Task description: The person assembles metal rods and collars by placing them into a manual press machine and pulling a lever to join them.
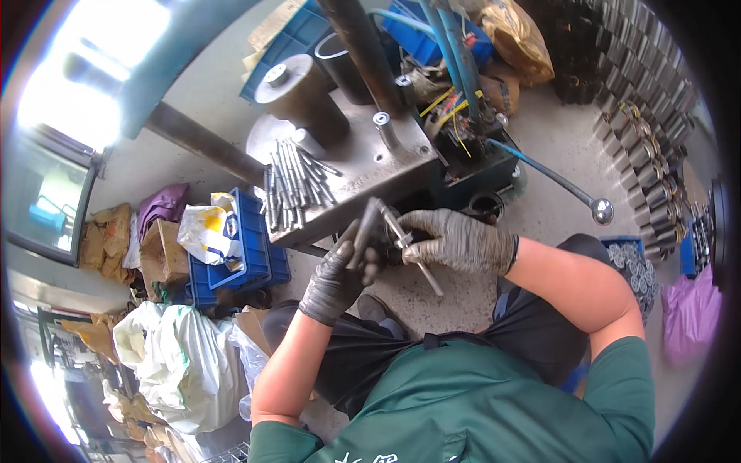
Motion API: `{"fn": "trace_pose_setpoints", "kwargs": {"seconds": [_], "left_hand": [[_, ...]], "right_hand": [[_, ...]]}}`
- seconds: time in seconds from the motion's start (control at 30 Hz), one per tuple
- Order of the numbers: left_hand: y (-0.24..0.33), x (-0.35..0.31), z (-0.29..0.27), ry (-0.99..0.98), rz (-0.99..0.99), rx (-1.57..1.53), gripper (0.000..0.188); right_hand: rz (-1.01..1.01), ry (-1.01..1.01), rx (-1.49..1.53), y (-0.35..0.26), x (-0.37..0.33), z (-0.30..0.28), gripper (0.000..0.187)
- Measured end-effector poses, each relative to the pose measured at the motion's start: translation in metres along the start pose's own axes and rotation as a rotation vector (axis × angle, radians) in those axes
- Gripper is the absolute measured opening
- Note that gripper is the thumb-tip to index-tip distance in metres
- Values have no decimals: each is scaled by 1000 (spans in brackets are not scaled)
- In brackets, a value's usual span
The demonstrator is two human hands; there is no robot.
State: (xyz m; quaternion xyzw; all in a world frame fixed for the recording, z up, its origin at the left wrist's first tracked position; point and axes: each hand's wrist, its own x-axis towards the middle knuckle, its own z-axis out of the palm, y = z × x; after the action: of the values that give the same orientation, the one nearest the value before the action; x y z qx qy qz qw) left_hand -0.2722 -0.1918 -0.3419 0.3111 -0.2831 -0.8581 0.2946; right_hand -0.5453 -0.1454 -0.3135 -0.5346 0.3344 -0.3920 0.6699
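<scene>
My left hand (337, 272), in a dark, stained glove, is closed around a grey metal rod (366, 231) that tilts upward. My gloved right hand (463, 241) pinches a thinner shiny metal rod (426, 276) with a small collar (404, 241) partway along it. The upper ends of the two rods come close together; whether they touch I cannot tell. Just beyond my hands, a pile of metal rods (293, 185) lies on the corner of the steel machine table (359, 171). My fingers hide part of both rods.
A heavy steel cylinder (305, 100) and a short upright post (385, 130) stand on the table. Blue crates (247, 239) sit to the left. A ball-ended lever (567, 185) juts out at right, near stacked metal sleeves (644, 166). White sacks (181, 366) lie lower left.
</scene>
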Motion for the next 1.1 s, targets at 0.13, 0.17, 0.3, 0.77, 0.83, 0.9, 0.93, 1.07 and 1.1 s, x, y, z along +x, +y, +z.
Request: {"fn": "trace_pose_setpoints", "kwargs": {"seconds": [0.13, 0.17, 0.3, 0.77, 0.83, 0.9, 0.93, 1.07, 1.1], "left_hand": [[15, 26, 8, -105, 271, -80, 59], [20, 30, 17, -54, 310, -121, 56], [21, 51, 8, -96, 383, -231, 48], [-7, 56, 19, -30, 428, -1, 51], [-8, 57, 19, -127, 366, -10, 51], [-12, 55, 19, -151, 300, 35, 49], [-13, 56, 17, -161, 299, 16, 47], [-7, 63, 14, -171, 367, -3, 41], [-4, 62, 18, -157, 426, -5, 40]], "right_hand": [[72, -37, 120, -1, -1, 17, 38], [131, -4, 118, -4, -1, 20, 39], [79, 157, -29, 9, 11, 23, 42], [-88, 381, -524, 10, 21, 5, 80], [-39, 376, -574, 4, 22, 0, 91], [-97, 345, -711, 8, 23, -7, 98], [-74, 343, -752, 6, 24, -8, 101], [-62, 298, -682, -1, 24, -18, 95], [-98, 269, -576, -5, 21, -21, 86]]}}
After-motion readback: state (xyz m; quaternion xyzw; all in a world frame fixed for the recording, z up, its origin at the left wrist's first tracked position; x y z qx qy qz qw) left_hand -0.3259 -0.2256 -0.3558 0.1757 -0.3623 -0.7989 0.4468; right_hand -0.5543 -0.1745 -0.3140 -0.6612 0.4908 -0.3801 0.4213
